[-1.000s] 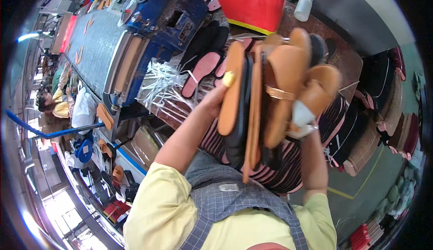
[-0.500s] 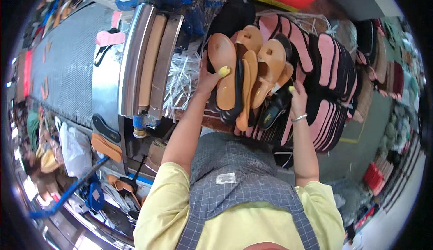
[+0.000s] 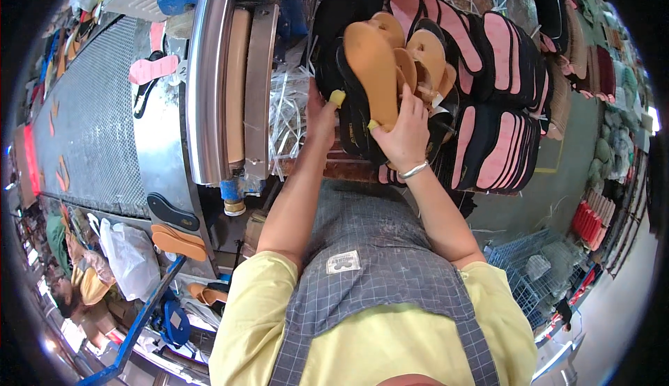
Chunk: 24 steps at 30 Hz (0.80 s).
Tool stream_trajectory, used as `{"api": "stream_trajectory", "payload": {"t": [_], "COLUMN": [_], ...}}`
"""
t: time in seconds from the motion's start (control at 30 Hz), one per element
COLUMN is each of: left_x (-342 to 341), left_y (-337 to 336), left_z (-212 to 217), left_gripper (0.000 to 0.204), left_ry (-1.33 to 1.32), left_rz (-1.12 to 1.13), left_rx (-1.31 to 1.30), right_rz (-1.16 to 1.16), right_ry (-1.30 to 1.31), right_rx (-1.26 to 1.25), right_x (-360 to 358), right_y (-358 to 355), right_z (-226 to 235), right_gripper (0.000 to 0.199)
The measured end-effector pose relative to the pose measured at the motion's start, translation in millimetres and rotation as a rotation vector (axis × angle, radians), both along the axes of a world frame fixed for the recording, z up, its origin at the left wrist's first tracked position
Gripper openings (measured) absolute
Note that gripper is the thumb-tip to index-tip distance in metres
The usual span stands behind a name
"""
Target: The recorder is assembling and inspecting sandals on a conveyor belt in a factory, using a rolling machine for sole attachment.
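My right hand (image 3: 408, 135), with a yellow cot on the thumb and a bangle at the wrist, pinches the lower end of a tan sandal sole (image 3: 371, 55). At the left edge of dark sandals (image 3: 357, 125), my left hand (image 3: 322, 118) grips them with its thumb, also in a yellow cot; its fingers are hidden underneath. The tan sole lies tilted over the dark sandals. Just right of it are tan sandals (image 3: 426, 55) with wide straps.
Stacked pink-and-black soles (image 3: 498, 44) lie on the right. Left of my hands stands a metal roller (image 3: 211, 90) beside shredded white strips (image 3: 289, 114) and a ridged conveyor (image 3: 87, 114). A blue wire basket (image 3: 536, 274) is at lower right.
My right hand has moved left from the dark sandal at the pile's right and now holds the tan sole. My left thumb has come off the tan sole onto the dark sandals.
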State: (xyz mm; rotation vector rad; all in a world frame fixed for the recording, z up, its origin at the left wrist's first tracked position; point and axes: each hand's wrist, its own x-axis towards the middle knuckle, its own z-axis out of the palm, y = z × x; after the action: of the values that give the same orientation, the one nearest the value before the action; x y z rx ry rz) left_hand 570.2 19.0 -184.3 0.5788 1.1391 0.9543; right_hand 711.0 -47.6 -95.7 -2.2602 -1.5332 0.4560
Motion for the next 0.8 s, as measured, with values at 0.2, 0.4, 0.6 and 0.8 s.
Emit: {"api": "stream_trajectory", "payload": {"t": [0.2, 0.4, 0.6, 0.8], "left_x": [7.9, 12.5, 28.9, 47.5], "left_y": [-2.6, -6.4, -2.1, -6.0], "left_z": [4.2, -6.1, -2.5, 10.1], "left_gripper": [0.089, 0.124, 0.131, 0.133], "left_ry": [-0.046, 0.067, 0.331, 0.443], "left_rz": [0.006, 0.023, -0.085, -0.033], "left_rx": [0.017, -0.017, -0.012, 0.064], "right_rz": [0.092, -0.125, -0.276, -0.295], "right_ry": [-0.124, 0.592, 1.214, 0.883], "right_rx": [0.104, 0.072, 0.126, 0.078], "right_x": [3.0, 34.1, 90.6, 67.8], "right_y": [-2.2, -0.9, -36.5, -36.8], "right_z": [-2.4, -15.6, -9.1, -21.6], "right_gripper": [0.079, 0.079, 0.046, 0.051]}}
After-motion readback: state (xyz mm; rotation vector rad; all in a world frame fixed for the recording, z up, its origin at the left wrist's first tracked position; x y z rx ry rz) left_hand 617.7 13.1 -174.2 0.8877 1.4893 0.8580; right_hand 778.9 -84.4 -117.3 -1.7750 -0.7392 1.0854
